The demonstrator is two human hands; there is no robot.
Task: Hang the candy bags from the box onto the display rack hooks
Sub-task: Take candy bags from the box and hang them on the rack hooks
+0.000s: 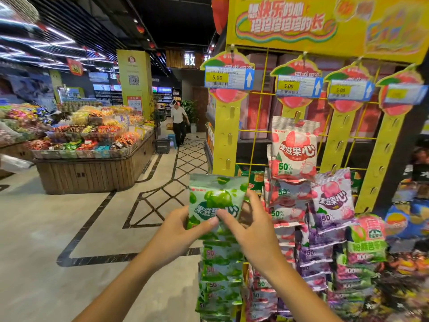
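Both hands are holding a glossy green foil candy bag [214, 201] up to the leftmost yellow cardboard hanging strip [226, 126] of the display rack.

The left hand [183, 231] is pinching the bag's lower left edge while the right hand [253, 219] is gripping its right side, thumb across the front. They are keeping it upright, probably so its top edge can meet a free hook above the green bags [220, 270] already hanging near and below.

"5.00" — price tag [229, 77] (candy bag [214, 203]: "50%")

Left strip [224, 135] hooks bare; hanging bags [293, 156] crowd rightward.
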